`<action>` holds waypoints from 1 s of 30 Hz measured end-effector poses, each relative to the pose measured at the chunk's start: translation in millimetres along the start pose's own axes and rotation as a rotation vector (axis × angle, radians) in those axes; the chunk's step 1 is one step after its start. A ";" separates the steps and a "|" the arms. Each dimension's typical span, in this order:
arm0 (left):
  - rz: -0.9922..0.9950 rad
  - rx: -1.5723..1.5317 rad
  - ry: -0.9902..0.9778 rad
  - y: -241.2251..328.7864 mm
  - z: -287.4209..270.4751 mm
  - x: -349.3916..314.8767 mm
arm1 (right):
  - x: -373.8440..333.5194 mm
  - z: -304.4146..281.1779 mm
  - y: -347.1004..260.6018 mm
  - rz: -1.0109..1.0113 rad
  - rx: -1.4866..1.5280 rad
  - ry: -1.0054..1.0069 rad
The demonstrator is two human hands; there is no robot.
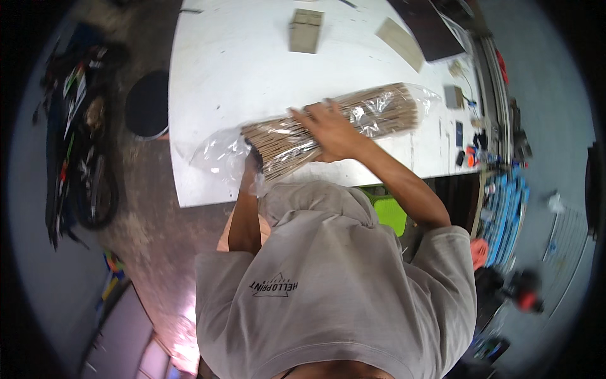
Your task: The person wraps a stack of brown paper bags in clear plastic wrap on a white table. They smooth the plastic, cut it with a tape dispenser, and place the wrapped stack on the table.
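Note:
A long bundle of thin brown sticks (386, 112) lies slantwise on the white table in a clear plastic bag (218, 153). The bag's loose plastic spreads past the left end of the sticks. My right hand (331, 131) grips across the middle of the bundle, its fingers over the top and its thumb toward the near side. At the left end, my left hand (254, 159) is against the stick ends, among the loose plastic. Its fingers are dark and mostly hidden, so their grip does not show.
The white table (233, 76) holds a small brown cardboard box (306, 30) at the far side and a flat cardboard piece (400, 44) at the far right. Small items lie along its right edge. A round black stool top (147, 104) stands to the left, near a bicycle (95, 170).

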State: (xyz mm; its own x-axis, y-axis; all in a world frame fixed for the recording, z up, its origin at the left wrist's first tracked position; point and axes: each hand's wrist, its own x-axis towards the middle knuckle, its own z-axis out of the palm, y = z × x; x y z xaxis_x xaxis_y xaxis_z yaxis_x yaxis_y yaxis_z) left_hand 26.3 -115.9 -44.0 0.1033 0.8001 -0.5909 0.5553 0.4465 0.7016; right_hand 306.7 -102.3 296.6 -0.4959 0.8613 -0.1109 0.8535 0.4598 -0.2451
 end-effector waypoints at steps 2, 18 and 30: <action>-0.037 -0.059 0.020 -21.6 -2.5 -24.3 | 7.9 0.4 -9.0 0.006 -0.017 -0.044; -0.151 -0.459 -0.079 -25.5 12.9 -61.4 | -6.1 -5.7 3.3 0.080 -0.005 0.068; 0.202 -0.748 0.674 33.7 -95.8 -64.2 | 2.3 6.1 55.4 0.018 0.140 0.170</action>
State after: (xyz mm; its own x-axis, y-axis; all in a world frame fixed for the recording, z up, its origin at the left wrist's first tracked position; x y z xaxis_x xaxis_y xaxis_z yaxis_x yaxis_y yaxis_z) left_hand -40.6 -113.8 55.7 -0.4748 0.8439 -0.2499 -0.1012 0.2296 0.9680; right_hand 351.9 -76.2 276.9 -0.4365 0.8986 0.0444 0.8257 0.4197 -0.3769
